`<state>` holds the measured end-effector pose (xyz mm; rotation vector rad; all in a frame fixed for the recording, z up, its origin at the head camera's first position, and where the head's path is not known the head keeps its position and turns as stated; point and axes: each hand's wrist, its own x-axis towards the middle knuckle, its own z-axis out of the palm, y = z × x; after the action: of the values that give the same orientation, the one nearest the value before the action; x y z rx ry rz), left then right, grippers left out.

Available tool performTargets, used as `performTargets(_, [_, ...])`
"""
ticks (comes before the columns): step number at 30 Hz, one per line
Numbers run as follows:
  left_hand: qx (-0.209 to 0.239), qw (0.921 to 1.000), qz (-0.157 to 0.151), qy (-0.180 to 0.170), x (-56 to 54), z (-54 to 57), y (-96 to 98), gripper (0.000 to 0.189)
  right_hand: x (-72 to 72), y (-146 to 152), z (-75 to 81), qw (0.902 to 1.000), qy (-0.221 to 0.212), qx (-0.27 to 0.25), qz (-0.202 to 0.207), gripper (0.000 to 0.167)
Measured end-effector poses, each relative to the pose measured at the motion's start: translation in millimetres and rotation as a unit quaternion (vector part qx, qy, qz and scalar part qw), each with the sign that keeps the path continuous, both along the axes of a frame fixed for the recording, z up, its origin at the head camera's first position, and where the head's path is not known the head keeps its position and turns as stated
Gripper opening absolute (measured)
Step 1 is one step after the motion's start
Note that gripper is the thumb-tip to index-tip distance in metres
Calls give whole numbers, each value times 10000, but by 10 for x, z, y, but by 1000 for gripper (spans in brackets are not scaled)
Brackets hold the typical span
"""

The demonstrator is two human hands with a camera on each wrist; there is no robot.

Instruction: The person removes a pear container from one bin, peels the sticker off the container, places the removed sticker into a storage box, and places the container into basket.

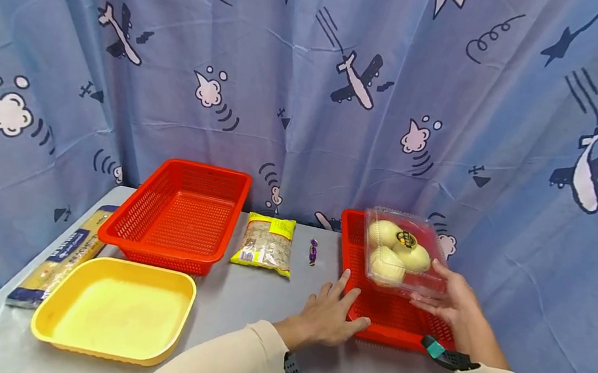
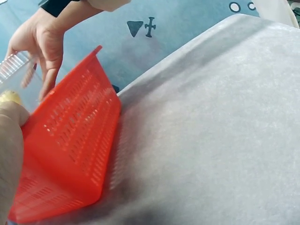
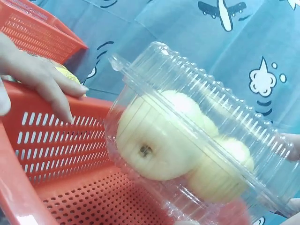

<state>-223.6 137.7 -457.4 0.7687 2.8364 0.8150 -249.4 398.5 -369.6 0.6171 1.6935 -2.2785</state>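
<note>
My right hand (image 1: 457, 297) grips the right end of a clear plastic clamshell box (image 1: 431, 234) and holds it tilted over the right red basket (image 1: 393, 335). Inside the box lie pale yellow pears (image 3: 157, 136), and a dark round label sits on the lid. With fingers spread and fairly straight, my left hand (image 1: 326, 314) rests over the basket's left rim near the front corner. Two of its fingers (image 3: 56, 96) reach over the rim in the right wrist view.
Left of the basket lie a purple-wrapped candy (image 1: 313, 252) and a yellow-edged bag (image 1: 267, 244). Another red basket (image 1: 169, 249) stands at the back left, a yellow tray (image 1: 174, 331) in front of it. A long packet (image 1: 64, 256) lies along the left table edge. A curtain (image 1: 287, 88) hangs behind.
</note>
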Motion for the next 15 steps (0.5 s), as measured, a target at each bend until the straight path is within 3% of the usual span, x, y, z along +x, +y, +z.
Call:
performTargets(6, [24, 9999, -80, -68, -29, 118, -42, 72, 83, -27, 153, 9998, 24, -177, 18, 91])
performTargets(9, [-23, 9998, -114, -168, -34, 150, -57, 72, 130, -51, 207, 9998, -8, -205, -34, 80])
performTargets(12, [6, 9993, -99, -365, -32, 177, -61, 74, 174, -69, 233, 9998, 1, -184, -6, 72])
performTargets(15, [222, 9976, -22, -657, -37, 233, -57, 78, 218, -89, 247, 9998, 17, -170, 43, 77])
